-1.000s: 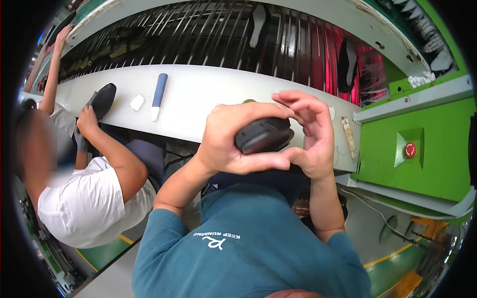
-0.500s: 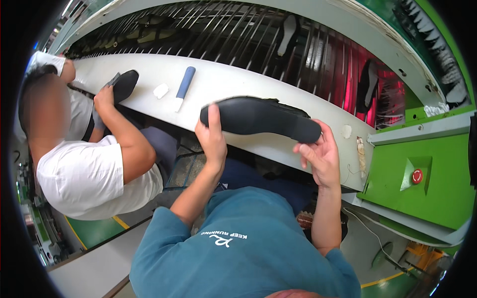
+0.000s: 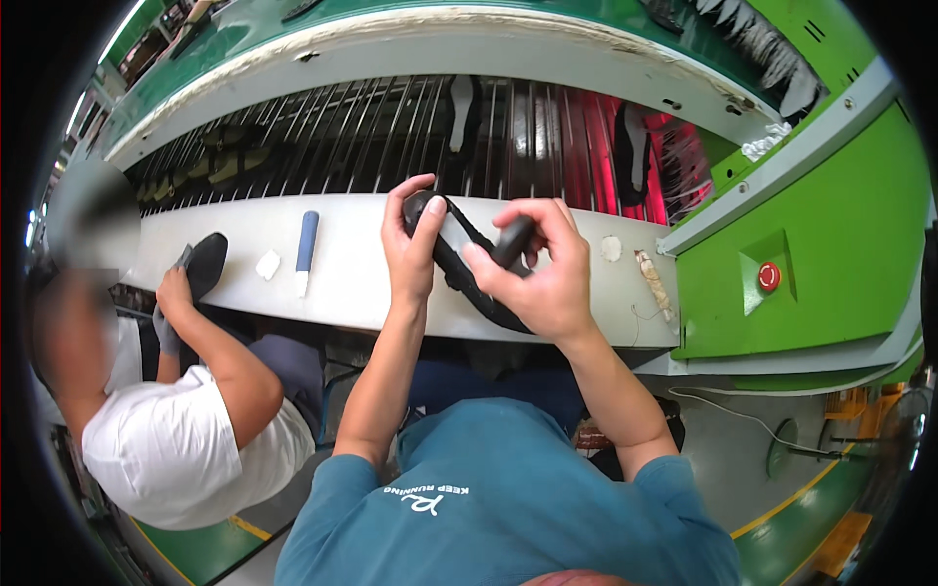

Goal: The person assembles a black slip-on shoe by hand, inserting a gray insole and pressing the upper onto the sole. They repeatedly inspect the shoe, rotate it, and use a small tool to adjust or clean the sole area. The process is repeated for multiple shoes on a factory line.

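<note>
Above the white work table, I hold a black shoe sole point(image 3: 455, 231) with its pale inner face turned up and a dark, uneven rim around it. My left hand point(image 3: 411, 239) is closed on its rounded far end, thumb on top. The other end slants down toward my right wrist. My right hand point(image 3: 542, 273) is curled around a rounded black piece point(image 3: 514, 240) over the sole's right side. Whether that piece is a bent-up part of the same sole or separate, I cannot tell.
On the table point(image 3: 366, 264) lie a blue-handled scraper point(image 3: 307, 244), a white lump point(image 3: 269, 264), a whitish disc point(image 3: 611, 248) and a wrapped stick point(image 3: 655, 283). Behind runs a rod conveyor point(image 3: 371, 132) carrying soles. A co-worker point(image 3: 166, 430) at left holds a black sole point(image 3: 206, 264). A green machine point(image 3: 811, 244) stands right.
The sole has gone from lying lengthwise, black underside showing, to slanting with its pale inside up. My right hand has moved in toward my left. The view has shifted right.
</note>
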`<state>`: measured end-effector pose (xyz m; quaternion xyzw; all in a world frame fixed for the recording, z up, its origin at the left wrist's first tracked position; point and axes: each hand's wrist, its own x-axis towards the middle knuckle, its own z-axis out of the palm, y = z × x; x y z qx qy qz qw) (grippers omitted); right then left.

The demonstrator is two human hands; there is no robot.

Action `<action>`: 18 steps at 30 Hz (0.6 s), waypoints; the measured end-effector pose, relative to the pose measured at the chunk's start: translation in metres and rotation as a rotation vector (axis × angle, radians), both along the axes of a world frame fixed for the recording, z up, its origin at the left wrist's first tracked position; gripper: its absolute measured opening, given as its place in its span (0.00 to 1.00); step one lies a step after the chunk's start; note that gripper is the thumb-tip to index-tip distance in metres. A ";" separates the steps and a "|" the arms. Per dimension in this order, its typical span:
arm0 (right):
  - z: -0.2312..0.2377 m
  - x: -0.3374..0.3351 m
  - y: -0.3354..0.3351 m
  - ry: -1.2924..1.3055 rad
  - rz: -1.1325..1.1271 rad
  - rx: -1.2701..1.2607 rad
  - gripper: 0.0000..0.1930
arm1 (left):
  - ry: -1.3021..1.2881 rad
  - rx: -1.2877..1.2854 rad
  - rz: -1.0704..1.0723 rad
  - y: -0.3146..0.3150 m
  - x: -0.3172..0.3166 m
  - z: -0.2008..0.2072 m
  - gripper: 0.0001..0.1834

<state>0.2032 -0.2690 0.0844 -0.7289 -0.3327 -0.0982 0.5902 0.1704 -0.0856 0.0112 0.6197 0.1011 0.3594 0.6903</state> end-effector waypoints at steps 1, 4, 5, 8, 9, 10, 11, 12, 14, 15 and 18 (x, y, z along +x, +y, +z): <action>0.003 -0.005 -0.008 0.047 0.017 0.068 0.22 | -0.030 0.114 0.011 -0.003 -0.005 0.018 0.24; 0.015 -0.017 -0.035 -0.071 -0.023 -0.023 0.22 | -0.216 0.556 0.094 -0.012 -0.009 0.062 0.23; 0.012 -0.018 -0.037 -0.072 -0.022 -0.014 0.21 | -0.251 0.624 0.089 -0.017 -0.012 0.073 0.23; 0.004 -0.023 -0.039 -0.104 -0.020 0.023 0.18 | -0.285 0.772 0.080 -0.021 -0.016 0.082 0.26; 0.002 -0.020 -0.038 -0.142 -0.025 0.037 0.18 | -0.272 0.775 0.075 -0.020 -0.016 0.084 0.26; 0.000 -0.016 -0.036 -0.186 -0.029 0.060 0.17 | -0.264 0.787 0.072 -0.019 -0.016 0.086 0.26; 0.000 -0.016 -0.033 -0.169 -0.024 0.092 0.14 | -0.243 0.800 0.071 -0.018 -0.016 0.083 0.28; -0.003 -0.014 -0.030 -0.187 -0.022 0.112 0.13 | -0.236 0.809 0.079 -0.017 -0.016 0.083 0.29; -0.005 -0.008 -0.025 -0.234 -0.018 0.145 0.12 | -0.233 0.820 0.100 -0.016 -0.014 0.083 0.30; -0.001 -0.008 -0.023 -0.233 -0.016 0.134 0.10 | -0.206 0.802 0.077 -0.014 -0.014 0.082 0.31; -0.001 -0.006 -0.018 -0.251 -0.031 0.091 0.10 | -0.261 0.829 0.048 -0.005 -0.010 0.076 0.34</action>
